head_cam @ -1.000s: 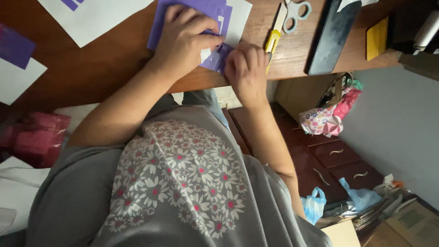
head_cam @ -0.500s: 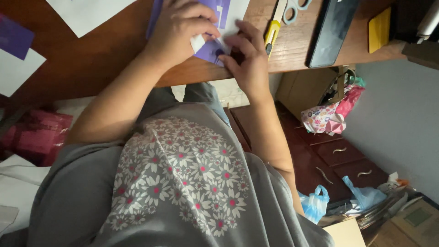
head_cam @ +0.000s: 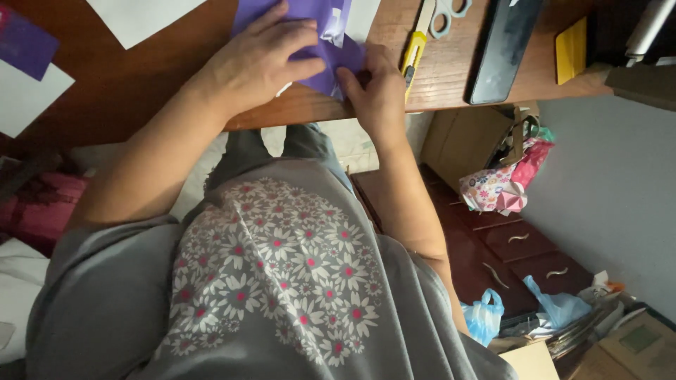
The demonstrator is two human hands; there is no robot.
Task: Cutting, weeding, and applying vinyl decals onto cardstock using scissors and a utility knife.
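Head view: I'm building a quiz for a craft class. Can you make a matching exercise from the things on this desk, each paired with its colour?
Things:
1. folded paper under both hands
2. utility knife
3. scissors handles
4. flat slab right of the scissors

Colours:
A. black
B. yellow
C. purple
D. pale grey

Pairs: 1-C, 2-B, 3-D, 4-A

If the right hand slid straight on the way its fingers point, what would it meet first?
The right hand points up-left across the purple paper, so it would probably meet the left hand pressing there. The yellow utility knife lies off to the side.
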